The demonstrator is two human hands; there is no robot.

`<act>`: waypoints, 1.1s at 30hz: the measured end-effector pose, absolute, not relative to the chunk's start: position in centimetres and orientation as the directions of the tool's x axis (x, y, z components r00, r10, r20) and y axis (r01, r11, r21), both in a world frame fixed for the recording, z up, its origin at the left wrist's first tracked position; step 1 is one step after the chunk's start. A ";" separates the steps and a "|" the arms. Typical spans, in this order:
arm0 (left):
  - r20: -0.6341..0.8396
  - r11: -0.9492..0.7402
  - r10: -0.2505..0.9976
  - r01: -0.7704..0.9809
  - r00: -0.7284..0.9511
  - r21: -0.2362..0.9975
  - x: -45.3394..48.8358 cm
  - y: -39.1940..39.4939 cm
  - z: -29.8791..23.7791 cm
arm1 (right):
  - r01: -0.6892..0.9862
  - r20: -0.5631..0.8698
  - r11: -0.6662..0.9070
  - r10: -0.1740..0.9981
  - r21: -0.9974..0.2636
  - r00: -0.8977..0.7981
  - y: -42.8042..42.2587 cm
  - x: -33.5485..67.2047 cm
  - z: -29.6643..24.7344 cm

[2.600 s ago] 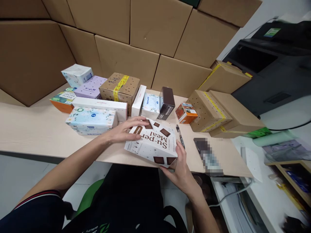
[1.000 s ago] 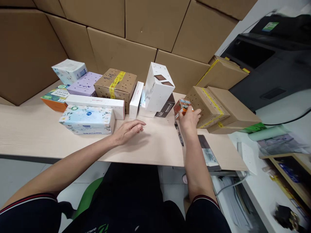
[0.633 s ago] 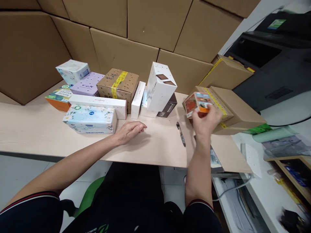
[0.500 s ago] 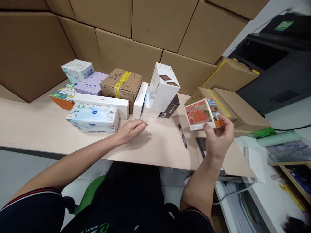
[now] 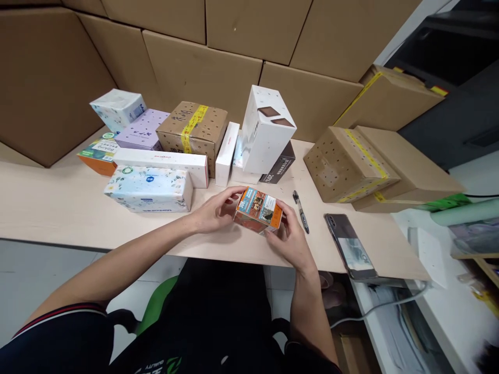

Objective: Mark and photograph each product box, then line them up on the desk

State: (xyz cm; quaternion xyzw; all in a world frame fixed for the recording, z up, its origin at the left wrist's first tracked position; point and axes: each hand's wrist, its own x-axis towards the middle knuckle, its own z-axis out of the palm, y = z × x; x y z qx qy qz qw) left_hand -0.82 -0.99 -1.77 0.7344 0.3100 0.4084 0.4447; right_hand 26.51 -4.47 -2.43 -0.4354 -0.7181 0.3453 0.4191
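Observation:
A small orange box with pictures printed on it (image 5: 258,209) sits low over the wooden table (image 5: 50,208), held between both hands. My left hand (image 5: 214,209) grips its left end with curled fingers. My right hand (image 5: 290,239) wraps its right and near side. Behind them a white box with brown squares (image 5: 265,130) stands upright, leaning on a dark brown box (image 5: 281,167). A black pen (image 5: 301,210) lies just right of my right hand.
A row of tissue packs and cartons (image 5: 150,188) lines the table's left back. Taped cardboard boxes (image 5: 349,163) lie at right, a phone (image 5: 351,246) near the front edge. Large cardboard cartons (image 5: 218,67) wall the back. A dark printer (image 5: 460,78) stands far right.
My right hand picked the orange box up from beside the taped cartons and brought it to the middle front. My left hand rose from the table and took its other end.

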 end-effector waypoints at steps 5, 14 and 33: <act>0.363 -0.380 0.769 -0.080 0.527 0.922 0.2 -1.1 -1.5 | 0.314 0.185 0.251 0.957 -0.916 -0.225 -5.2 26.5 -3.5; 0.226 -0.272 0.766 -0.015 0.602 0.962 -0.4 -1.6 -0.4 | 0.177 0.089 0.107 0.990 -0.978 -0.105 -5.2 26.8 -2.5; 0.203 -0.189 0.853 -0.078 0.480 0.979 -0.2 -1.5 -0.9 | 0.193 0.103 0.141 0.975 -0.971 -0.195 -5.5 26.6 -2.9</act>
